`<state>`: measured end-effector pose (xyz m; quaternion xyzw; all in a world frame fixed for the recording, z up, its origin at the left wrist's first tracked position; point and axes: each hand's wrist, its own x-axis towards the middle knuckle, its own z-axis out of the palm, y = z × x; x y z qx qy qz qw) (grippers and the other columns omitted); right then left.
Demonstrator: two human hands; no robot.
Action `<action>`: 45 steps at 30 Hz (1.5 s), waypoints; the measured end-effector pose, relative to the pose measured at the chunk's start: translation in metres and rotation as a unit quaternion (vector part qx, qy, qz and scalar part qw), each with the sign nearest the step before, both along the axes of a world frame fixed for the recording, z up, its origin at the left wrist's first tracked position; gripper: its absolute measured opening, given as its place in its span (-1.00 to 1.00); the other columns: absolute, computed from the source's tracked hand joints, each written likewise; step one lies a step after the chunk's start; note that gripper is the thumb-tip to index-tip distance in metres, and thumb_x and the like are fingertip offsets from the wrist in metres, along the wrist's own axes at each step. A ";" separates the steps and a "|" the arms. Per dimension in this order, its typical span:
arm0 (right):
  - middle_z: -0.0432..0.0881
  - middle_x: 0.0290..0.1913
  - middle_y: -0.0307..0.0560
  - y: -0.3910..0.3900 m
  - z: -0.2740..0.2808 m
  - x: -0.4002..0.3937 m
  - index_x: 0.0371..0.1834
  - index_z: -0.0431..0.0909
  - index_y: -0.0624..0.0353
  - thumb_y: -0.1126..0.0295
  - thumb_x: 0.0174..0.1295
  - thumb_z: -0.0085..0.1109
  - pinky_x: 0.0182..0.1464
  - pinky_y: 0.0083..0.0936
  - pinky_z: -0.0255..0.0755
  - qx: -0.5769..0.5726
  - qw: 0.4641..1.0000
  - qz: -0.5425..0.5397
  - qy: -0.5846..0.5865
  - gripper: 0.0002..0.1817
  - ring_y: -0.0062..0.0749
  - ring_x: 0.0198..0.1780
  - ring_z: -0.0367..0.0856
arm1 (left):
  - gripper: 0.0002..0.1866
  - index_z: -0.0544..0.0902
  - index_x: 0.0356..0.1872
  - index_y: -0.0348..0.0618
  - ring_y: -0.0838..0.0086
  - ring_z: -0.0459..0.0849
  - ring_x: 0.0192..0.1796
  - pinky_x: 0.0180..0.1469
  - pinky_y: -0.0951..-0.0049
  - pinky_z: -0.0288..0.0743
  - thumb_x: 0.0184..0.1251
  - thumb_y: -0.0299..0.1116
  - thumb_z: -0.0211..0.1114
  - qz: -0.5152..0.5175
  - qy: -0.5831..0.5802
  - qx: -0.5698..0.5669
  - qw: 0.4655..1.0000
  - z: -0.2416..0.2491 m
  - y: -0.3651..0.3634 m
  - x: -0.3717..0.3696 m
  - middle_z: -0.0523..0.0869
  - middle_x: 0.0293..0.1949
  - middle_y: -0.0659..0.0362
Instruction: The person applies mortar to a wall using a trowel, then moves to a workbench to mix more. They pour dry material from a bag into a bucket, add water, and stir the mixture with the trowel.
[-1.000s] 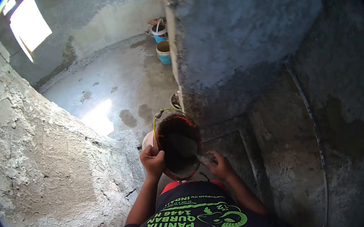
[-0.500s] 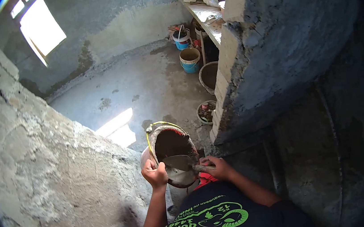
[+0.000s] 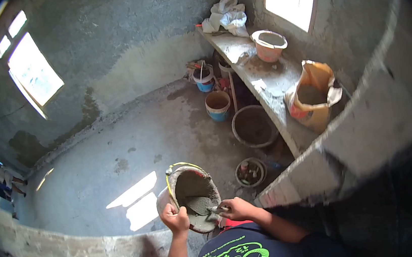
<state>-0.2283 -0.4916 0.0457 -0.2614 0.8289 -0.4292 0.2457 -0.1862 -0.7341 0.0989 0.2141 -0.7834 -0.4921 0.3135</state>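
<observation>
Grey mortar (image 3: pixel 204 223) lies in the bucket (image 3: pixel 163 199), which tilts its mouth toward the person at the near middle of the scene. The left hand (image 3: pixel 175 218) grips the rim on the left side, below the yellow handle (image 3: pixel 182 163). The right hand (image 3: pixel 238 209) is closed around a trowel (image 3: pixel 199 205), whose blade sits inside the bucket, against the mortar. Beyond, on the concrete floor (image 3: pixel 85 180), a bowl (image 3: pixel 239 176) stands nearest on the right, then a basin (image 3: pixel 238 136), then two blue pails (image 3: pixel 218 114) farther off. Above them a shelf (image 3: pixel 276 101) bears a torn sack (image 3: pixel 316 117) at its near end, a pink tub (image 3: pixel 268 53) farther along and a white bag (image 3: pixel 228 18) at the far end.
</observation>
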 end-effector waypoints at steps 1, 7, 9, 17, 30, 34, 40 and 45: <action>0.75 -0.33 0.18 -0.002 0.017 -0.021 0.04 0.70 0.14 0.14 0.23 0.36 -0.11 -0.17 0.62 -0.001 1.000 -0.002 0.001 -0.59 0.12 -0.24 0.76 | -0.62 0.08 -0.65 -0.15 0.57 0.06 -0.54 -0.52 0.32 -0.06 -0.15 -0.52 0.22 -0.007 0.016 0.004 1.000 0.008 -0.004 -0.020 0.07 -0.66 0.27; 0.76 -0.25 0.25 -0.002 0.047 -0.088 0.13 0.68 0.20 0.12 0.23 0.38 -0.09 -0.24 0.62 -0.026 0.994 -0.093 -0.054 -0.51 0.03 -0.20 0.79 | -0.63 0.09 -0.66 -0.16 0.57 0.06 -0.56 -0.53 0.30 -0.08 -0.14 -0.52 0.21 -0.030 0.003 -0.024 0.999 0.041 -0.019 -0.122 0.09 -0.69 0.27; 0.76 -0.25 0.24 -0.001 0.047 -0.101 0.15 0.67 0.21 0.13 0.23 0.39 -0.09 -0.24 0.61 -0.052 0.989 -0.137 -0.034 -0.50 0.02 -0.22 0.79 | -0.63 0.09 -0.66 -0.16 0.58 0.05 -0.56 -0.53 0.30 -0.09 -0.14 -0.52 0.20 -0.053 -0.003 -0.015 0.998 0.043 -0.021 -0.154 0.08 -0.69 0.27; 0.79 -0.20 0.17 -0.011 0.056 -0.171 0.15 0.67 0.27 0.21 0.26 0.42 -0.06 -0.34 0.61 -0.029 0.958 -0.272 -0.081 -0.53 -0.26 -0.18 0.78 | -0.63 0.09 -0.65 -0.16 0.60 0.07 -0.56 -0.54 0.33 -0.09 -0.14 -0.50 0.21 -0.177 0.011 0.003 0.984 0.030 -0.028 -0.300 0.10 -0.69 0.29; 0.74 -0.15 0.32 -0.100 0.002 -0.420 0.13 0.64 0.19 0.14 0.30 0.29 0.04 -0.09 0.60 0.023 0.917 -0.386 0.095 -0.56 0.23 -0.05 0.72 | -0.61 0.08 -0.67 -0.13 0.67 0.06 -0.56 -0.55 0.37 -0.11 -0.12 -0.54 0.22 -0.374 0.085 0.027 0.923 -0.004 -0.064 -0.582 0.09 -0.68 0.36; 0.74 -0.19 0.30 -0.117 0.019 -0.485 0.16 0.65 0.11 0.13 0.30 0.30 0.03 -0.10 0.59 0.022 0.936 -0.347 0.056 -0.57 0.19 -0.09 0.74 | -0.62 0.07 -0.66 -0.13 0.67 0.06 -0.55 -0.54 0.38 -0.11 -0.14 -0.55 0.20 -0.366 0.072 0.007 0.928 0.007 -0.087 -0.646 0.08 -0.68 0.35; 0.76 -0.27 0.24 -0.130 0.014 -0.626 0.16 0.64 0.08 0.03 0.27 0.32 0.00 -0.11 0.62 0.053 0.957 -0.285 0.019 -0.51 0.15 -0.15 0.76 | -0.64 0.10 -0.67 -0.14 0.62 0.07 -0.57 -0.54 0.36 -0.06 -0.15 -0.55 0.20 -0.328 0.092 0.004 0.940 -0.015 -0.111 -0.768 0.13 -0.70 0.31; 0.76 -0.30 0.22 -0.143 0.011 -0.756 0.14 0.64 0.05 0.05 0.27 0.28 -0.02 -0.11 0.63 0.084 0.970 -0.224 0.033 -0.54 0.12 -0.20 0.77 | -0.65 0.12 -0.66 -0.13 0.60 0.11 -0.56 -0.54 0.35 0.00 -0.12 -0.54 0.20 -0.273 0.076 0.017 0.959 -0.017 -0.134 -0.876 0.15 -0.68 0.32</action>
